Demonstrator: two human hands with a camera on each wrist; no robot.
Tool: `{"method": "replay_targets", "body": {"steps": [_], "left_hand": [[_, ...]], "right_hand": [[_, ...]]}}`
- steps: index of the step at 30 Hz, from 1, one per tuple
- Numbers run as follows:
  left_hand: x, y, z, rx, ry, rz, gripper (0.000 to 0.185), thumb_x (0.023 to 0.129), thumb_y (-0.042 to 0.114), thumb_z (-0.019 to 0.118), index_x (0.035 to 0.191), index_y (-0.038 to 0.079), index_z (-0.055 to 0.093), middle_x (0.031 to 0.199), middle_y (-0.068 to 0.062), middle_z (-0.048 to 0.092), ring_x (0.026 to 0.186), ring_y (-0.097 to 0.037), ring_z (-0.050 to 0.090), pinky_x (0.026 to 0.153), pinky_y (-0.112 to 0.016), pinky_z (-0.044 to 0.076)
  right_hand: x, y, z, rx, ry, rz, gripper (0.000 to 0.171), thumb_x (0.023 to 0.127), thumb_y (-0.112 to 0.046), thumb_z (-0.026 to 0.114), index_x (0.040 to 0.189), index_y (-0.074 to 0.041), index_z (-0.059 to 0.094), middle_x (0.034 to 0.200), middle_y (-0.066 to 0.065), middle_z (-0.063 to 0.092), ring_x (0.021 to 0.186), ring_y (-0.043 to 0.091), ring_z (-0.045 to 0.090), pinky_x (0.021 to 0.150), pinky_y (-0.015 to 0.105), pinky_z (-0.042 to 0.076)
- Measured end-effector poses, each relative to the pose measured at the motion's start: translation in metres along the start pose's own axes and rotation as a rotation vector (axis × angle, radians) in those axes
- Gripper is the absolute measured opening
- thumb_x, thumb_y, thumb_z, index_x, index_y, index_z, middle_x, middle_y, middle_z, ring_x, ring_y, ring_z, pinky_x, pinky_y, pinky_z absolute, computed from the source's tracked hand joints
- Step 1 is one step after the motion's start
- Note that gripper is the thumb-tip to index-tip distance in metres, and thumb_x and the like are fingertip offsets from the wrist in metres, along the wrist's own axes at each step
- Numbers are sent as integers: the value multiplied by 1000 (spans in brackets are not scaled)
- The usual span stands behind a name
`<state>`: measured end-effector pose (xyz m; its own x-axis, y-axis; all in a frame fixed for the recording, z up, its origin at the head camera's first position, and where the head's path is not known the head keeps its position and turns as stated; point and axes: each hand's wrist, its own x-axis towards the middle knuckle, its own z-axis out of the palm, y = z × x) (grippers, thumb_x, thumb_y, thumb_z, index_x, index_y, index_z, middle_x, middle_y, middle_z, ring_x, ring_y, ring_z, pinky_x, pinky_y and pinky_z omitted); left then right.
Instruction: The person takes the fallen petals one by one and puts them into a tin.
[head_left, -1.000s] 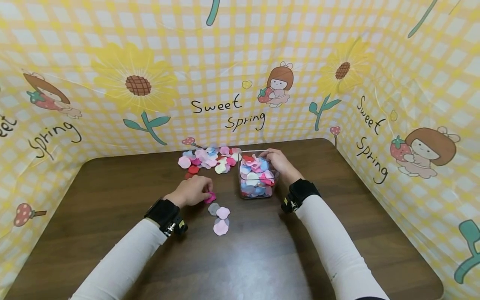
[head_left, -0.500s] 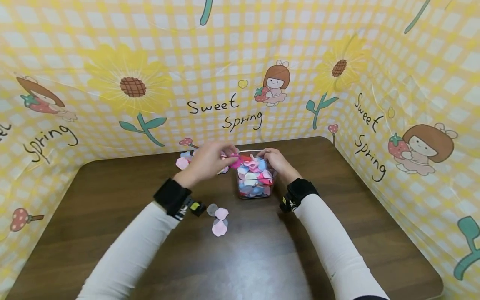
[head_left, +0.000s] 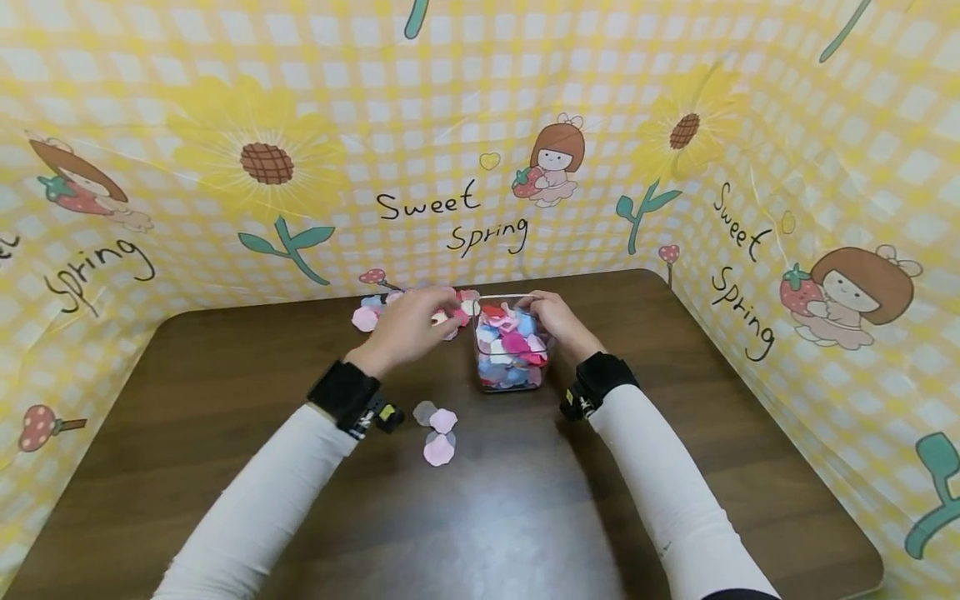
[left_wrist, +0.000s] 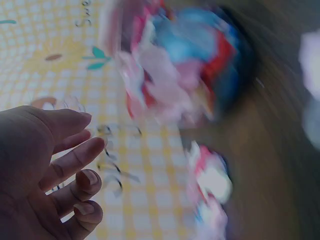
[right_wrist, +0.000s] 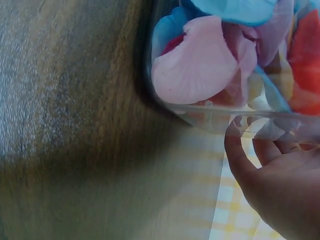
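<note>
- Centre of the head view: the right hand (head_left: 553,320) grips a clear box (head_left: 512,352) of petals on the bench (head_left: 225,375), steadying it.
- Just left, the left hand (head_left: 408,323) hovers over loose petals (head_left: 367,315), fingers (left_wrist: 75,160) spread, holding nothing.

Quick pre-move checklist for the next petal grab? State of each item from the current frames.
1. Clear container upright on the table: ok.
2. Right hand steadying the container at its rim: ok; fingers lie against the clear wall.
3. Left hand free of petals: ok, the left wrist view shows relaxed fingers holding nothing.
4. Room left in the container: cannot tell, petals already reach about to the rim.
5. Petals to fetch: ok, the far pile lies beyond the left hand, and three loose petals lie near its wrist.
</note>
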<state>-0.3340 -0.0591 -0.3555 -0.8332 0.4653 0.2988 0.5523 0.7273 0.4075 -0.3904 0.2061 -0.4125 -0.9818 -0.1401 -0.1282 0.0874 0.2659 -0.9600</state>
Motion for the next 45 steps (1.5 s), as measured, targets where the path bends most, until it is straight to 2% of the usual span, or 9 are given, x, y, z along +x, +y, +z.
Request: {"method": "replay_targets", "body": {"steps": [6, 11, 16, 21, 28, 32, 35, 40, 45], "left_hand": [[-37, -26, 6, 80, -167, -1, 16, 94, 24, 74, 106, 13, 76, 96, 1, 73, 90, -18, 67, 73, -43, 54], [-60, -37, 24, 32, -331, -46, 25, 92, 24, 77, 113, 10, 74, 101, -1, 72, 91, -20, 65, 76, -44, 54], [-68, -40, 38, -37, -380, -67, 23, 91, 21, 78, 112, 11, 74, 91, 2, 68, 85, -18, 60, 70, -38, 49], [-69, -43, 39, -72, -367, -53, 8, 91, 13, 77, 98, 14, 76, 82, 6, 65, 78, -15, 57, 65, -34, 45], [-46, -39, 8, -33, -190, -54, 5, 92, 19, 77, 97, 16, 77, 89, 5, 72, 85, -14, 66, 72, -39, 53], [-20, -16, -15, -63, -43, -3, 13, 94, 19, 75, 105, 11, 77, 93, 0, 75, 86, -17, 69, 73, -39, 53], [0, 10, -18, -99, 10, 37, 18, 94, 19, 75, 110, 9, 76, 96, -3, 76, 88, -19, 69, 73, -39, 52], [30, 48, 8, -114, -71, 100, 18, 94, 19, 75, 108, 8, 76, 96, -4, 76, 89, -17, 70, 75, -34, 54], [40, 58, 30, -108, -136, 60, 25, 95, 21, 74, 116, 8, 75, 103, -2, 76, 96, -19, 70, 71, -32, 54]], "right_hand": [[-3, -1, -6, 4, 14, 9, 41, 93, -1, 35, 124, 3, 62, 115, 14, 57, 85, 21, 48, 74, 32, 38], [-2, 0, -9, 2, 21, 10, 41, 94, -2, 35, 125, 4, 61, 125, 16, 57, 95, 23, 50, 82, 36, 39], [-1, 1, -9, -5, 21, 13, 41, 94, -1, 36, 126, 5, 61, 126, 17, 57, 95, 24, 50, 84, 37, 40], [0, 2, -9, -3, 24, 27, 42, 94, -2, 35, 127, 5, 61, 130, 18, 57, 99, 23, 51, 87, 38, 40], [1, 2, -10, 2, 24, 25, 42, 95, -2, 35, 127, 4, 61, 130, 17, 57, 100, 23, 50, 87, 35, 40], [1, 1, -10, 1, 20, 25, 42, 94, -2, 36, 127, 4, 61, 131, 18, 57, 101, 24, 51, 85, 34, 40], [0, 1, -9, -2, 11, 25, 42, 93, -2, 36, 127, 4, 61, 130, 18, 57, 100, 23, 52, 83, 33, 41], [1, 2, -7, 4, 15, -1, 40, 92, -1, 37, 122, 5, 62, 105, 8, 61, 82, 16, 51, 74, 29, 42], [3, 3, -2, 36, -11, -53, 35, 93, 1, 36, 115, 4, 63, 65, -4, 40, 54, 11, 29, 57, 26, 29]]}}
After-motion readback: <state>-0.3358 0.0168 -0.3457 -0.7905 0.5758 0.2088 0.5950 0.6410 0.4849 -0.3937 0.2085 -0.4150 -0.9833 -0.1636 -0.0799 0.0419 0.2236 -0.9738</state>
